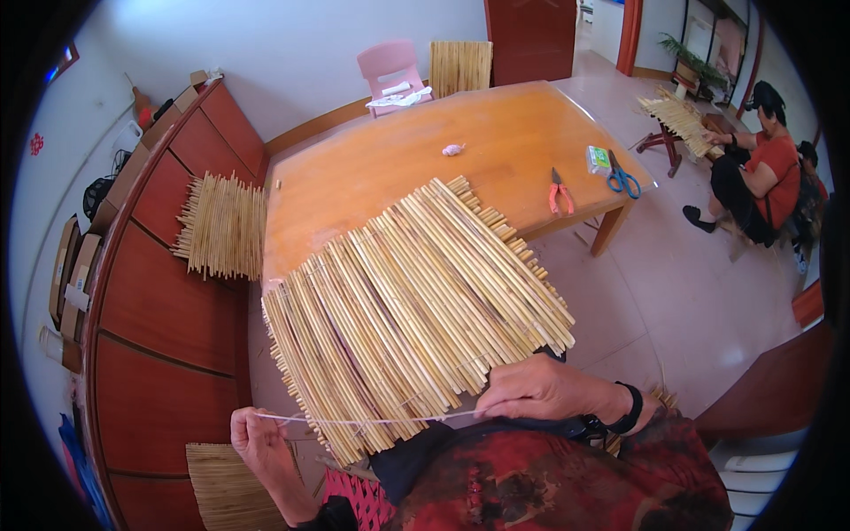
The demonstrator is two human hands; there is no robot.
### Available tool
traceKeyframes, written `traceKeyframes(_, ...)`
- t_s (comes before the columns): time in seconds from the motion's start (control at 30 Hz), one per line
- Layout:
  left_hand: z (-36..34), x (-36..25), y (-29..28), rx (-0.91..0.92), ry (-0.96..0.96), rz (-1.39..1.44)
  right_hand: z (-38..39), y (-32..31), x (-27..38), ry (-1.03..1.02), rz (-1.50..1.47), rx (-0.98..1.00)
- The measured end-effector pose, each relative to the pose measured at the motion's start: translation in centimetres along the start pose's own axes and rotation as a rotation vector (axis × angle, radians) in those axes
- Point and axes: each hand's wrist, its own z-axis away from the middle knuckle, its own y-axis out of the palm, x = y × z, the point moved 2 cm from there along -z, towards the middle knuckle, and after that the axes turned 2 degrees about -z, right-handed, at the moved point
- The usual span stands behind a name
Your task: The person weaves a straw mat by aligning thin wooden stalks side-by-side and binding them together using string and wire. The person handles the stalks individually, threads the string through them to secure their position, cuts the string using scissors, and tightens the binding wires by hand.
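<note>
A white string [372, 419] stretches nearly straight between my two hands, over the near edge of a mat of pale reed sticks [398, 301]. My left hand [258, 441] pinches one end at the mat's near left corner. My right hand [531, 389] is closed on the other end, just off the mat's near right edge. The mat slopes from the table edge down to my lap, its sticks lying side by side. More stick ends show beneath it along the right and left sides, so it seems layered.
On the orange table [354, 203] lie red-handled pliers [558, 193], blue-handled scissors [623, 180], a small green-and-white box [598, 160] and a pinkish bundle [453, 150]. Red cabinets [168, 283] line the left, with a stick mat [223, 226] against them. A co-worker [768, 168] sits far right.
</note>
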Motion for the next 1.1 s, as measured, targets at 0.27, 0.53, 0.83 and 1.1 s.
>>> traceKeyframes(0.27, -1.1, 2.9, -4.2, -0.206, -0.023, -0.028, 2.7, -2.2, -2.3, 0.228, 0.061, -0.112)
traceKeyframes(0.53, -0.9, 4.4, -5.8, -0.241, -0.014, -0.078, 3.6, -4.1, -4.3, 0.344, 0.132, -0.363)
traceKeyframes(0.83, -0.6, 4.2, -5.5, -0.250, -0.071, -0.133, 3.0, -6.1, -5.9, 0.294, 0.174, -0.657)
traceKeyframes(1.1, -0.4, 5.3, -5.4, -0.216, -0.150, -0.329, 2.4, -6.4, -5.9, 0.349, -0.143, -0.823)
